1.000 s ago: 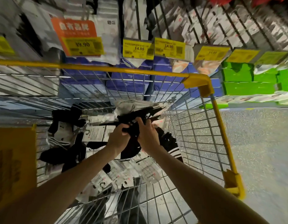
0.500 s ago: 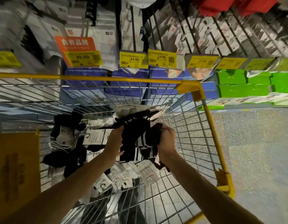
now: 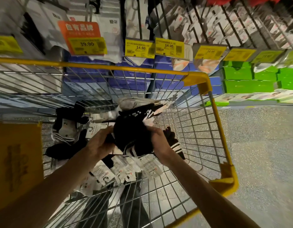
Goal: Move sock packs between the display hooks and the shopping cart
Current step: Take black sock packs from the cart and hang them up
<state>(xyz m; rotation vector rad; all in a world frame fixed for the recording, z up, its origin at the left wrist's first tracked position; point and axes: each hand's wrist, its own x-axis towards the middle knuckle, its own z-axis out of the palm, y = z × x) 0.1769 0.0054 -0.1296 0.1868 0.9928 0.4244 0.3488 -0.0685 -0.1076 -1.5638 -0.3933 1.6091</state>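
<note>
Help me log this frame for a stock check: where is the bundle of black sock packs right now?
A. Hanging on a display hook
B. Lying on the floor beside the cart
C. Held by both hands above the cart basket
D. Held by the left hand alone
C: the left hand and right hand both grip the black sock packs over the yellow-rimmed shopping cart.

1. The wire shopping cart [image 3: 213, 112], yellow-rimmed, stands on a speckled floor [image 3: 264, 145].
2. Loose sock packs [image 3: 68, 127] lie on its mesh bottom, black socks with white card tags [image 3: 126, 168].
3. Blue boxes [image 3: 131, 79] and green boxes [image 3: 237, 79] are stacked on the shelf beyond the cart.
</note>
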